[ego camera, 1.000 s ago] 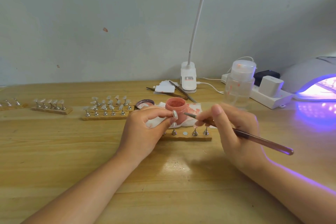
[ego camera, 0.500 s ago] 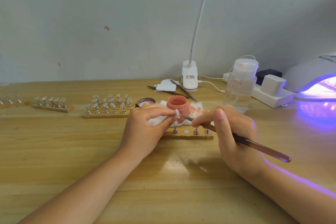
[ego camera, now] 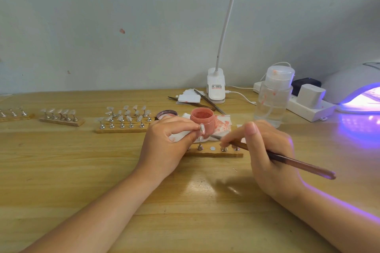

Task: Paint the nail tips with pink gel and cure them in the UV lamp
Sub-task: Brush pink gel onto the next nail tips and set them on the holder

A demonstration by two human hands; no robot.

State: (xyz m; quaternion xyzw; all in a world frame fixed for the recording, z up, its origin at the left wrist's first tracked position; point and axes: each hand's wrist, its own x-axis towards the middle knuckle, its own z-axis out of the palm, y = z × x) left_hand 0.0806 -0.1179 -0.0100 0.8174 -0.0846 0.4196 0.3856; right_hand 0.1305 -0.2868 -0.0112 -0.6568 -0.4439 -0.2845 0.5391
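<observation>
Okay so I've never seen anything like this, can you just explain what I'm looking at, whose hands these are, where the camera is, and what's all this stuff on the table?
There is no machine here. A person wears a camera on their head, looking down at their own hands over a wooden table. The left hand pinches a small nail tip on its metal stand. The right hand holds a brush, its point close to the tip. Behind them sits an open jar of pink gel on stained paper. To the left, wooden strips carry more tips. Far right, the UV lamp glows purple.
</observation>
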